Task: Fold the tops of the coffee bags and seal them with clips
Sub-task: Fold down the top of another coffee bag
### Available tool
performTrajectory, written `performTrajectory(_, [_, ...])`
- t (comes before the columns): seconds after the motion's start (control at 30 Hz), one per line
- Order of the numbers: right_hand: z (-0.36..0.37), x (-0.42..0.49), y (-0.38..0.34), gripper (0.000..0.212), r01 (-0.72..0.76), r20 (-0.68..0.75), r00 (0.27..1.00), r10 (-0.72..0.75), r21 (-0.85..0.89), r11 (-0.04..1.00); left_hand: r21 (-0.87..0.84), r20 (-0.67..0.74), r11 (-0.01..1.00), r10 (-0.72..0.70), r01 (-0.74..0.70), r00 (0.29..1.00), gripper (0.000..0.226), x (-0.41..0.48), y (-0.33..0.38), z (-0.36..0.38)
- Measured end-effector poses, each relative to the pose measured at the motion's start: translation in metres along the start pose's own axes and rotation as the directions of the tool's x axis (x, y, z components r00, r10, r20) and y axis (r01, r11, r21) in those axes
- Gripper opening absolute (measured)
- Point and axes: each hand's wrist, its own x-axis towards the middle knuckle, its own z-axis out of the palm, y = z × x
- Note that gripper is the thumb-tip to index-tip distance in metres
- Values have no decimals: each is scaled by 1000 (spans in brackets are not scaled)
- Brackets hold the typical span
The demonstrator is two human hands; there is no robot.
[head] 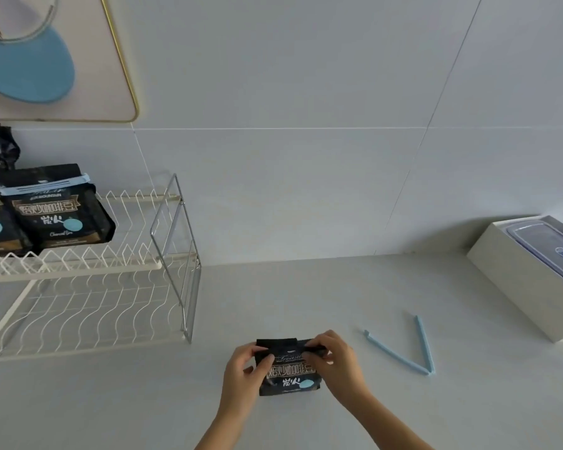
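A small black coffee bag [290,373] with gold lettering stands on the counter in front of me. My left hand [246,371] pinches its upper left edge. My right hand [333,358] grips the upper right, where the top strip is bent forward and down. A light blue clip [403,352] lies open in a V shape on the counter to the right of the bag, apart from both hands. On the rack at the left sit more black coffee bags, the front one [59,212] sealed with a light blue clip [46,187].
A white wire rack [111,287] with two tiers stands at the left, its metal end frame near the bag. A pale box [514,280] holding a lidded plastic container sits at the right. A framed picture [88,76] hangs on the tiled wall.
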Motion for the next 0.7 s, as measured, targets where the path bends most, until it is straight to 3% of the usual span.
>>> performTrajectory(0.13, [-5, 2, 14, 23, -48, 126, 989, 72, -186, 981, 145, 89, 987, -81, 68, 993, 19, -1, 0, 4])
performTrajectory(0.27, [-8, 9, 10, 14, -56, 12, 998, 57, -76, 996, 54, 63, 998, -17, 13, 998, 17, 6, 9, 6])
performTrajectory(0.37, [-8, 6, 21, 9, -142, 100, 983, 154, -119, 983, 132, 169, 988, -107, 85, 980, 18, 6, 1, 7])
performTrajectory(0.43, [-5, 3, 28, 12, -178, 142, 971, 191, -104, 979, 77, 212, 983, -178, 165, 961, 16, 1, -6, 7])
performTrajectory(0.6, [-25, 9, 37, 26, -64, 300, 949, 98, -118, 991, -13, 208, 966, -250, 258, 946, 15, -1, -14, 1])
performTrajectory(0.67, [-45, 12, 54, 41, -122, 220, 964, 152, -145, 982, -7, 212, 966, -249, 257, 945, 20, -1, -15, 0])
performTrajectory(0.7, [-58, 15, 65, 45, -171, 99, 977, 188, -160, 972, -3, 210, 966, -250, 257, 945, 22, -1, -15, 1])
